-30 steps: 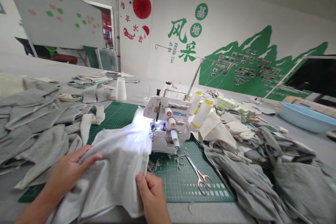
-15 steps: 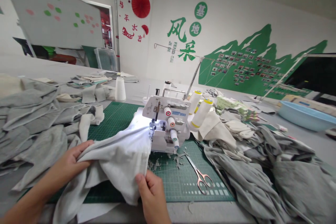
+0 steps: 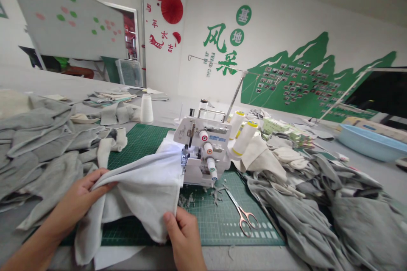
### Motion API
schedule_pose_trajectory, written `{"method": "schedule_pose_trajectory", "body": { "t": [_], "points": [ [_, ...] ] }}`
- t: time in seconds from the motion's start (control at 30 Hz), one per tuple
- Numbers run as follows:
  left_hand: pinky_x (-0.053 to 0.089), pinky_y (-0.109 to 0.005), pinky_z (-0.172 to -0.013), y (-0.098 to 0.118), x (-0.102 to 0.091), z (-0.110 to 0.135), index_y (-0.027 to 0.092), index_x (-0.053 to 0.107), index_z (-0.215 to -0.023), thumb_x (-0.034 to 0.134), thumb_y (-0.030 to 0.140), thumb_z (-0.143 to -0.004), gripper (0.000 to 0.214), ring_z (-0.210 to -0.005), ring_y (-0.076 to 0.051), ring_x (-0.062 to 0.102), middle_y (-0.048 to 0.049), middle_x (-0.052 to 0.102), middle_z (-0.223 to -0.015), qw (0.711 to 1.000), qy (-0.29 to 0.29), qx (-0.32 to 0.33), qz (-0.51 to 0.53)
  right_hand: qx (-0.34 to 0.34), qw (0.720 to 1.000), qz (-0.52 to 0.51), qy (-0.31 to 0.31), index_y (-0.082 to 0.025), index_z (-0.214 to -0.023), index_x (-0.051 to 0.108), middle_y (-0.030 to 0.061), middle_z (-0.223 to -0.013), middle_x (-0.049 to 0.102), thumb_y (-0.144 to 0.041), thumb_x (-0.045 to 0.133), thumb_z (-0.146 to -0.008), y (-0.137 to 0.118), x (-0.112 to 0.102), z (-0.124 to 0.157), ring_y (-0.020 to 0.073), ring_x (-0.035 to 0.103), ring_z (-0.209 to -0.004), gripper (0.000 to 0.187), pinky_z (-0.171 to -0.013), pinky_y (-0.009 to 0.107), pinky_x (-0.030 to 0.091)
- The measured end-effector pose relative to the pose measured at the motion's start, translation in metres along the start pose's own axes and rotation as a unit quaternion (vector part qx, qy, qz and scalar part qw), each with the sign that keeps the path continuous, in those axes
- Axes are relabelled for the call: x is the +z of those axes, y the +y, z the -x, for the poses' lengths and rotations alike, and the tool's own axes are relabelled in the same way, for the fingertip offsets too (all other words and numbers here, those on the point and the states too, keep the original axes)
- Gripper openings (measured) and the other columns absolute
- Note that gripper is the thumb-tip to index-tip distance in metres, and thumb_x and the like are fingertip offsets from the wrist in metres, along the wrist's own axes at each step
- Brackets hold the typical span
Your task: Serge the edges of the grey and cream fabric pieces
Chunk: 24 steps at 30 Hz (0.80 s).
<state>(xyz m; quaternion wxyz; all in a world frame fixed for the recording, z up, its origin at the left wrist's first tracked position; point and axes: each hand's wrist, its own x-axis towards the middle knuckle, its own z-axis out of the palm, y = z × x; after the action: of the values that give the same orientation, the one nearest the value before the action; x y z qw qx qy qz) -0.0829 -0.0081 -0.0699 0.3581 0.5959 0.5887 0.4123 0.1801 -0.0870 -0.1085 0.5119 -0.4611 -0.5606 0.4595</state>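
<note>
A white overlock sewing machine (image 3: 203,148) stands on the green cutting mat (image 3: 203,228), its lamp lit over the needle area. Pale grey fabric (image 3: 143,190) runs from the presser foot toward me and is spread between both hands. My left hand (image 3: 87,197) pinches a fold of it at the left, thumb on top. At the fabric's near right edge, my right hand (image 3: 182,235) grips the seam between thumb and fingers. The cloth's far end lies under the foot, where the needle itself is hidden. Scissors (image 3: 241,214) with copper-coloured handles lie right of my right hand.
Grey fabric pieces (image 3: 38,148) are heaped at the left, with another heap (image 3: 318,203) at the right. Thread cones (image 3: 244,137) stand beside the machine, and a white cone (image 3: 146,109) behind the mat. Thread scraps (image 3: 187,200) lie before the machine. A blue basin (image 3: 372,142) sits far right.
The fabric has shifted slightly and hangs flatter between my hands, its lower left fold moved a little right. Both hands keep their hold. The whole view has tilted slightly.
</note>
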Motion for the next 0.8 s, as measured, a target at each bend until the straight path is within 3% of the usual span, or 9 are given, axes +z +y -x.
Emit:
{"method": "schedule_pose_trajectory", "body": {
  "t": [0.33, 0.47, 0.53, 0.6, 0.63, 0.7, 0.8],
  "points": [
    [0.05, -0.022, -0.079, -0.003, -0.001, 0.0, 0.021, 0.066, -0.097, 0.063, 0.043, -0.083, 0.026, -0.09, -0.021, 0.065, 0.0062, 0.072, -0.089, 0.999, 0.006, 0.019, -0.041, 0.029, 0.998, -0.058, -0.01, -0.017, -0.065, 0.056, -0.0025, -0.057, 0.045, -0.065, 0.051, -0.09, -0.001, 0.003, -0.001, 0.0113, 0.044, -0.052, 0.054, -0.048, 0.021, 0.035],
    [0.052, -0.029, -0.085, -0.006, 0.002, -0.003, 0.021, 0.064, -0.102, 0.062, 0.046, -0.083, 0.031, -0.094, -0.024, 0.066, 0.0019, 0.072, -0.095, 0.994, 0.014, 0.052, -0.091, 0.03, 0.998, -0.052, -0.007, -0.017, -0.062, 0.055, -0.0016, -0.055, 0.047, -0.069, 0.05, -0.089, -0.005, 0.002, -0.001, 0.0117, 0.045, -0.051, 0.059, -0.048, 0.022, 0.034],
    [0.049, -0.038, -0.096, 0.0, 0.008, 0.002, 0.022, 0.061, -0.111, 0.065, 0.046, -0.081, 0.038, -0.105, -0.028, 0.063, -0.0033, 0.07, -0.109, 0.978, 0.08, 0.128, -0.142, 0.031, 0.998, -0.054, -0.005, -0.017, -0.061, 0.056, -0.0013, -0.054, 0.047, -0.07, 0.05, -0.088, -0.005, 0.001, -0.001, 0.0121, 0.045, -0.051, 0.06, -0.048, 0.022, 0.033],
    [0.039, -0.046, -0.109, 0.014, 0.019, 0.013, 0.026, 0.056, -0.121, 0.065, 0.04, -0.08, 0.044, -0.119, -0.032, 0.056, -0.0066, 0.063, -0.124, 0.928, 0.165, 0.27, -0.199, 0.031, 0.998, -0.054, -0.003, -0.017, -0.059, 0.056, -0.001, -0.053, 0.048, -0.069, 0.05, -0.088, -0.003, 0.001, -0.001, 0.0123, 0.045, -0.052, 0.06, -0.049, 0.023, 0.032],
    [0.035, -0.048, -0.112, 0.023, 0.027, 0.02, 0.029, 0.055, -0.124, 0.065, 0.036, -0.081, 0.045, -0.122, -0.032, 0.054, -0.0061, 0.061, -0.127, 0.896, 0.173, 0.346, -0.218, 0.03, 0.998, -0.055, -0.002, -0.016, -0.059, 0.056, -0.0009, -0.053, 0.048, -0.069, 0.05, -0.088, -0.002, 0.001, -0.001, 0.0122, 0.045, -0.052, 0.061, -0.049, 0.023, 0.032],
    [0.038, -0.042, -0.111, 0.042, 0.046, 0.032, 0.032, 0.052, -0.131, 0.062, 0.026, -0.085, 0.048, -0.124, -0.028, 0.053, -0.0047, 0.06, -0.128, 0.861, 0.108, 0.44, -0.231, 0.027, 0.998, -0.059, -0.001, -0.016, -0.058, 0.058, -0.0011, -0.053, 0.047, -0.066, 0.052, -0.089, -0.002, 0.001, -0.002, 0.0116, 0.044, -0.052, 0.06, -0.049, 0.022, 0.032],
    [0.041, -0.036, -0.108, 0.066, 0.078, 0.043, 0.024, 0.046, -0.141, 0.06, 0.027, -0.09, 0.053, -0.125, -0.025, 0.053, -0.0088, 0.059, -0.133, 0.825, 0.009, 0.491, -0.28, 0.019, 0.996, -0.092, 0.004, -0.016, -0.06, 0.063, -0.0017, -0.055, 0.048, -0.062, 0.056, -0.088, 0.0, 0.002, -0.003, 0.0111, 0.043, -0.051, 0.055, -0.048, 0.021, 0.036]
  ]
}}
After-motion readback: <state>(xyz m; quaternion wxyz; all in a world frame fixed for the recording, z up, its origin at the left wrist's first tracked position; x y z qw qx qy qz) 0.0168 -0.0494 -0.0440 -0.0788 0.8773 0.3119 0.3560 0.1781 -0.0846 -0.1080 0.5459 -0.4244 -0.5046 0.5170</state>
